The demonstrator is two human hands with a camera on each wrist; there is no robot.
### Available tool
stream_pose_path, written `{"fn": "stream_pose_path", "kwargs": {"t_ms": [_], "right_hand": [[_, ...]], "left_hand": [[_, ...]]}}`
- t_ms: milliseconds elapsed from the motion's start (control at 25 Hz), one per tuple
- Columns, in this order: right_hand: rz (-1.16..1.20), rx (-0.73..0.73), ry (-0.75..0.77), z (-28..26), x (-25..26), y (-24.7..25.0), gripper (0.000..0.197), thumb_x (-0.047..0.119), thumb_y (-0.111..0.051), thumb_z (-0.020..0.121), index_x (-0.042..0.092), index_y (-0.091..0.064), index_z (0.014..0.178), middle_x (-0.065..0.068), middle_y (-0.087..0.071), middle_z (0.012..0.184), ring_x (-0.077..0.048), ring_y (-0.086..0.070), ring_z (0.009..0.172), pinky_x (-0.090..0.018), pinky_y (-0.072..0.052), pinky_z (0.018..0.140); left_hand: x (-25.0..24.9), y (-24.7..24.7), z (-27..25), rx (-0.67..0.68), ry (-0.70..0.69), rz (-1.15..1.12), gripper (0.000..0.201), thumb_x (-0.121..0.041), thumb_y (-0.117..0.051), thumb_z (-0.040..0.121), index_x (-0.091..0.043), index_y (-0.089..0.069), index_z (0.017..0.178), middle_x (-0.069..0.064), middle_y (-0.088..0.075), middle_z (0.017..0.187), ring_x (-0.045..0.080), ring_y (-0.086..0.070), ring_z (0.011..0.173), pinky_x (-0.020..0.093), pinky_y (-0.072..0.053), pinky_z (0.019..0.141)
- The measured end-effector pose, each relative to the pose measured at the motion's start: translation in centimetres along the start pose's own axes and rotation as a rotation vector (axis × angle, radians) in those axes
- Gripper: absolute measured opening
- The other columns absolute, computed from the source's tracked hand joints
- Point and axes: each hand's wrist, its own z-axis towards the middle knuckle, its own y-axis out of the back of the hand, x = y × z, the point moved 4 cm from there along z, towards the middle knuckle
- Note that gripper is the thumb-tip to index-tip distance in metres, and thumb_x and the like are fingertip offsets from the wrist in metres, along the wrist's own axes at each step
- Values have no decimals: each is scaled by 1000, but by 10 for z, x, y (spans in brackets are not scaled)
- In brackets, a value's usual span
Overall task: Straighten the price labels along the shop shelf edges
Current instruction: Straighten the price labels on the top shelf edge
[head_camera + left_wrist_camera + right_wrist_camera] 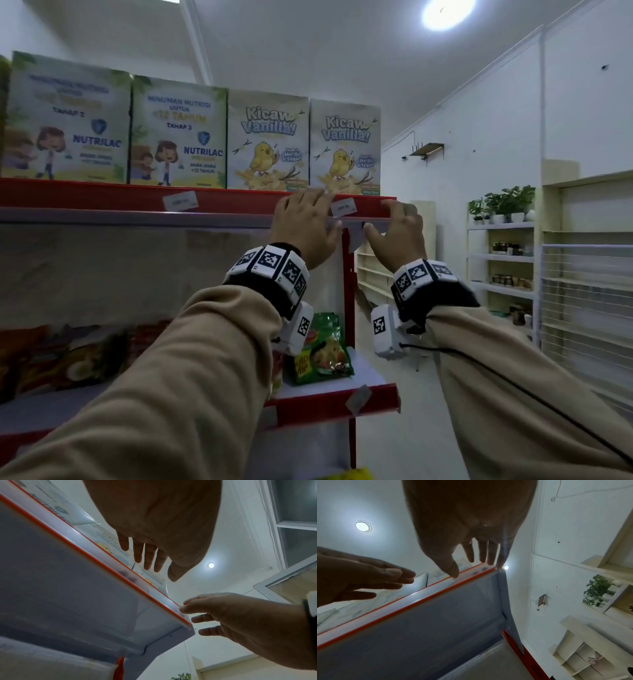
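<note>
The rightmost Kicaw Vanilla box [345,147] stands above the red shelf rail [102,198], long axis vertical, front facing out. The left hand [305,222] and right hand [399,233] are at that rail, fingers loose, holding nothing.

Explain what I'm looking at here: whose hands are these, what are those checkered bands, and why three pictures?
No machine here: a person works with bare hands, wearing marker-patterned wrist bands that carry small cameras. The wide picture comes from a head-worn camera; the other two look up from each wrist along the palm. The left hand and right hand reach up to the red front edge of the top shelf, either side of a small white label. The fingers are loose; neither hand holds anything. On the shelf stand two Nutrilac boxes and two Kicaw Vanilla boxes.
</note>
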Motion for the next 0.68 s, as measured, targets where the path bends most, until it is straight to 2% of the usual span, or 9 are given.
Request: {"fn": "stream_pose_path", "kwargs": {"t_ms": [120,240,400,520,600,680], "right_hand": [[-30,-115,-54,5,-6,-16,65,29,-58,86,7,-33,142,-15,-38,141,-31,-35,126,-39,-32,105],[-8,-170,-85,7,-12,-28,73,31,-58,87,6,-25,146,-16,-31,148,-33,-30,130,-40,-30,107],[102,-248,-93,12,-23,-30,62,28,-60,86,8,-38,141,-12,-42,141,-28,-34,125,-31,-30,103],[226,-271,-122,21,-30,-29,62,26,-61,86,9,-38,141,-11,-41,138,-25,-34,125,-21,-31,94],[248,-267,-136,26,-34,-29,63,27,-62,86,10,-38,142,-11,-41,136,-24,-34,125,-19,-31,91],[235,-259,-119,30,-36,-30,62,28,-62,85,10,-40,141,-12,-41,134,-25,-35,124,-22,-35,92]], "left_hand": [[8,-23,13,-35,8,58,60,-45,-35,96,-14,-25,147,5,-28,153,22,-20,142,41,-13,116],[8,-43,14,-120,-10,71,60,-46,-34,96,-11,-30,145,7,-35,147,24,-27,137,40,-15,114],[10,-50,15,-282,23,19,52,-43,-39,95,-11,-44,136,8,-47,136,26,-38,128,40,-20,111],[8,-54,15,-361,15,37,46,-40,-43,94,-11,-49,130,9,-51,130,27,-42,124,39,-24,109],[8,-57,15,-392,19,59,44,-38,-46,93,-11,-52,127,9,-53,127,28,-44,121,40,-27,107],[7,-58,17,-421,38,62,42,-38,-48,91,-11,-54,123,9,-54,124,29,-47,116,40,-29,104]]}}
